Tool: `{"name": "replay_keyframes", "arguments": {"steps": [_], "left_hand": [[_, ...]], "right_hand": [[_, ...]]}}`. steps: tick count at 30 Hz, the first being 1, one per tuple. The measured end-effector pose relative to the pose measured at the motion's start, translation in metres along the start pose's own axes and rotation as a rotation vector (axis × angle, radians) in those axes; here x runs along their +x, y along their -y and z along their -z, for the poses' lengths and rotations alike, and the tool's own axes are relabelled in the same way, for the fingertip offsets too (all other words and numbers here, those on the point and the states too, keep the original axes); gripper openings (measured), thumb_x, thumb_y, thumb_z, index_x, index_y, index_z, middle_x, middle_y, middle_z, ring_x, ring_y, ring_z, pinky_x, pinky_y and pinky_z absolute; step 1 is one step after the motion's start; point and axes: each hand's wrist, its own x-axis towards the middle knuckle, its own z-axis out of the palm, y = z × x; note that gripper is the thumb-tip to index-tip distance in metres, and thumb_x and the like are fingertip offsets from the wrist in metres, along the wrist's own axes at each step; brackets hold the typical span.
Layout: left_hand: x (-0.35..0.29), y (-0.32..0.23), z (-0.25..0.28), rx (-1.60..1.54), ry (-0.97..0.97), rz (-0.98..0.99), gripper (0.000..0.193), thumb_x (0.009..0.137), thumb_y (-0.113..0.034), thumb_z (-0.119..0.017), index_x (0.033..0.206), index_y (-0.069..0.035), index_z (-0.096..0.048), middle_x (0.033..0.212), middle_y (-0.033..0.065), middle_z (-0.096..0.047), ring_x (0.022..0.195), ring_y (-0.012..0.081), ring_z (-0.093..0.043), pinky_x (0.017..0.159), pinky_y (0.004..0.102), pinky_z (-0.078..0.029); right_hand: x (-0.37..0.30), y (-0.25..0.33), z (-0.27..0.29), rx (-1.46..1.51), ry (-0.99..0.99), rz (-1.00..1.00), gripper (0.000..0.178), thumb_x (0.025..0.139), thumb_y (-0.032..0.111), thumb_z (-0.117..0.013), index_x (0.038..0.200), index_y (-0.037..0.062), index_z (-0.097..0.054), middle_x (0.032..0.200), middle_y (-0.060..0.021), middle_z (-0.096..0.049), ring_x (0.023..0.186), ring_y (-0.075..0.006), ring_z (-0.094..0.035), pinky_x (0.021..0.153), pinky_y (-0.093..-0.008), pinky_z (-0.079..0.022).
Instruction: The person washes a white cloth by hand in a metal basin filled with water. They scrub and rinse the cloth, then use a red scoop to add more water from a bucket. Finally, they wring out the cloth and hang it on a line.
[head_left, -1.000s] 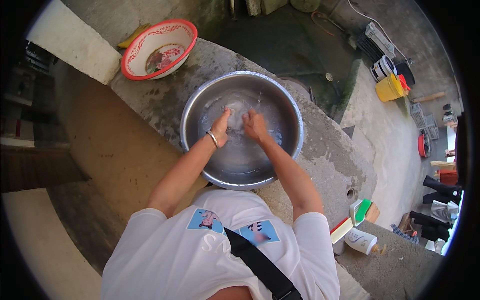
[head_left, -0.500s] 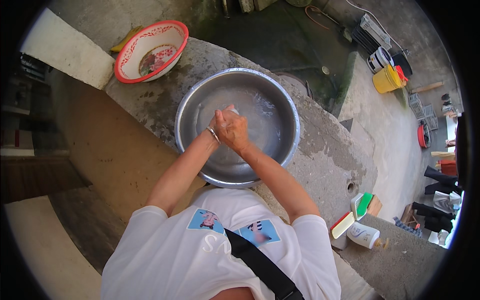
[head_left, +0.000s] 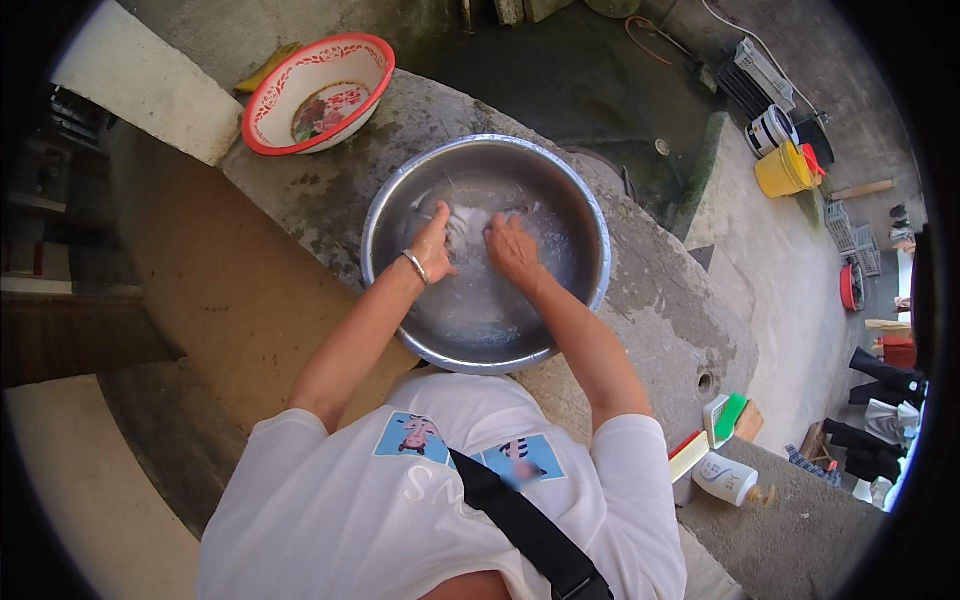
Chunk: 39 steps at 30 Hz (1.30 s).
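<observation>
Left hand [head_left: 432,250], right hand [head_left: 513,248] drawn apart from clasp. I see white cloth [head_left: 467,226] between, near both, in metal basin [head_left: 485,346]; long axis unclear. Left spread; right curled, grip hidden from me.

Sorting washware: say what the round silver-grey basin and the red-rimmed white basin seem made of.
Round silver-grey basin: likely stainless steel, satin finish; it shows a metallic grey sheen and bright glints. Red-rimmed white basin: glossy, perhaps enamelled metal, judging by its smooth wall and red pattern; plastic remains possible.

Glossy metal basin [head_left: 480,352], rough concrete ledge [head_left: 660,300]
The basin looks smooth, the ledge matt; the shirt [head_left: 320,500] is cloth.
</observation>
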Motion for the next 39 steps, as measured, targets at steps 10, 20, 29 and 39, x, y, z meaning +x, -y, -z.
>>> {"name": "replay_keyframes", "arguments": {"steps": [10,20,29,39], "left_hand": [[0.016,0.012,-0.006,-0.211,0.382,0.037,0.058,0.086,-0.059,-0.034,0.120,-0.012,-0.040,0.117,0.0106,-0.049,0.110,0.0325,-0.045,0.095,0.0539,-0.029],[0.051,0.025,0.005,-0.534,0.995,0.235,0.039,0.084,-0.049,-0.049,0.077,-0.011,-0.051,0.079,0.0039,-0.057,0.069,0.0160,-0.054,0.061,0.0301,-0.045],[-0.018,0.008,-0.045,0.002,0.018,-0.151,0.029,0.086,-0.039,-0.050,0.099,-0.014,-0.053,0.095,0.0010,-0.057,0.088,0.0163,-0.055,0.071,0.0363,-0.045],[-0.069,-0.013,-0.045,0.380,0.236,-0.360,0.073,0.074,-0.054,-0.062,0.127,-0.011,-0.036,0.126,0.0106,-0.042,0.121,0.0235,-0.038,0.095,0.0538,-0.030]], "right_hand": [[-0.013,0.058,0.026,0.652,-0.173,-0.035,0.024,0.083,0.024,-0.050,0.081,0.0003,-0.053,0.077,-0.0222,-0.057,0.074,-0.0365,-0.056,0.065,-0.0423,-0.042],[-0.040,0.103,0.058,0.656,-0.512,0.120,0.035,0.088,0.029,-0.048,0.064,0.0037,-0.054,0.061,-0.0190,-0.053,0.058,-0.0379,-0.053,0.053,-0.0428,-0.039],[0.008,0.023,0.047,0.442,-0.447,-0.230,0.037,0.088,0.032,-0.047,0.069,0.0023,-0.059,0.065,-0.0210,-0.057,0.063,-0.0371,-0.056,0.060,-0.0419,-0.044],[-0.004,0.034,0.083,1.446,0.178,-0.173,0.031,0.087,0.016,-0.048,0.115,0.0030,-0.048,0.089,-0.0093,-0.057,0.069,-0.0140,-0.053,0.065,-0.0280,-0.046]]}}
